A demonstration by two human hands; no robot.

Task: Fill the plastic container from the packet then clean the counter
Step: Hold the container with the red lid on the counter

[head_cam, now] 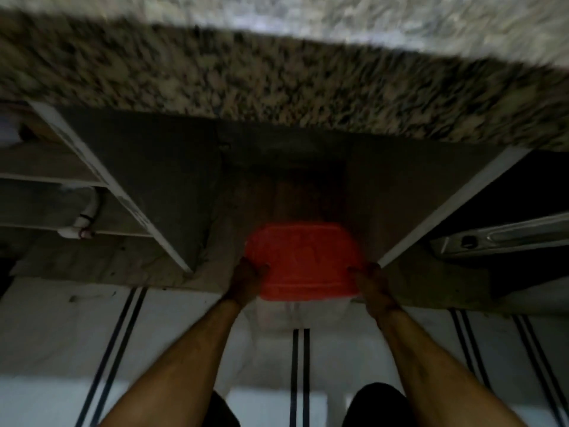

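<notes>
A plastic container with a red lid (pixel 303 260) and a clear body sits low at the mouth of the open space under the speckled granite counter (pixel 277 78). My left hand (pixel 246 280) grips its left side and my right hand (pixel 371 283) grips its right side. The clear body below the lid is faint and blurred. No packet is in view.
White shelves (pixel 61 177) with a white pipe (pixel 86 217) stand in the left compartment. A white panel (pixel 455 204) bounds the opening on the right, with a metal rail (pixel 498 235) beyond it. Below lies white floor tile with black double stripes (pixel 300 374). The view is motion-blurred.
</notes>
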